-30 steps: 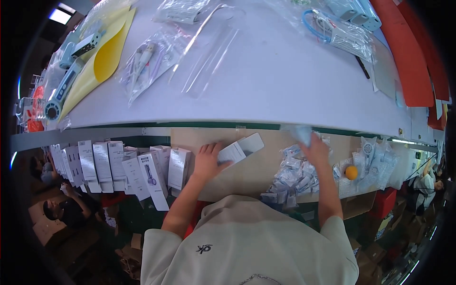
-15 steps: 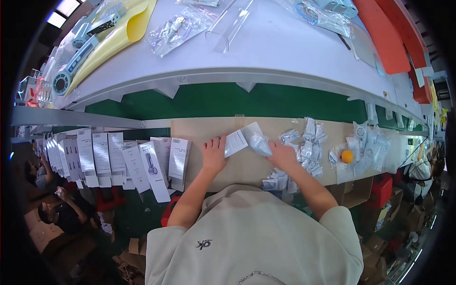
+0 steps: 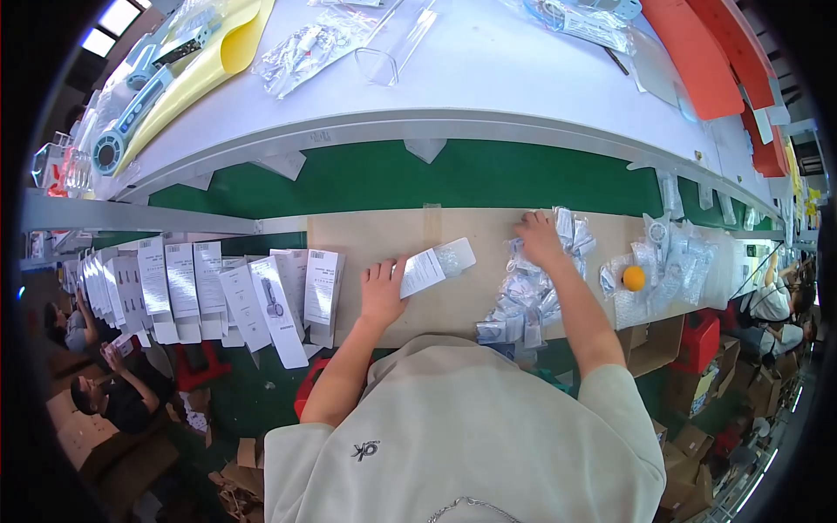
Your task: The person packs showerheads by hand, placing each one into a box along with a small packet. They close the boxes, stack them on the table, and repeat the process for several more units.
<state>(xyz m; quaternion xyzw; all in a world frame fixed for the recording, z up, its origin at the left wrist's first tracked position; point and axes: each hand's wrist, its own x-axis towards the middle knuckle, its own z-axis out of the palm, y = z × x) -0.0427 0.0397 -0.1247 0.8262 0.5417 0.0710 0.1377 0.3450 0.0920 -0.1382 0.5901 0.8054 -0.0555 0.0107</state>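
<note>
My left hand (image 3: 382, 292) is closed on a slim white box (image 3: 422, 274) that lies tilted over the tan bench top. From the box's right end sticks a bubble-wrapped piece (image 3: 455, 257); what it wraps cannot be made out. My right hand (image 3: 539, 239) reaches to the far edge of a heap of small clear plastic packets (image 3: 527, 296). Its fingers look slightly apart over the packets, and no held packet shows.
Several white printed boxes (image 3: 279, 309) stand in a row at the left. To the right are bubble-wrapped pieces (image 3: 689, 266) and an orange ball (image 3: 634, 278). A white shelf (image 3: 488, 78) spans beyond the bench, with a yellow sheet (image 3: 235, 44) and clear bags.
My right hand has let go of the bubble-wrapped piece and moved right and away to the packets. The piece now sits in line with the box, which my left hand still holds.
</note>
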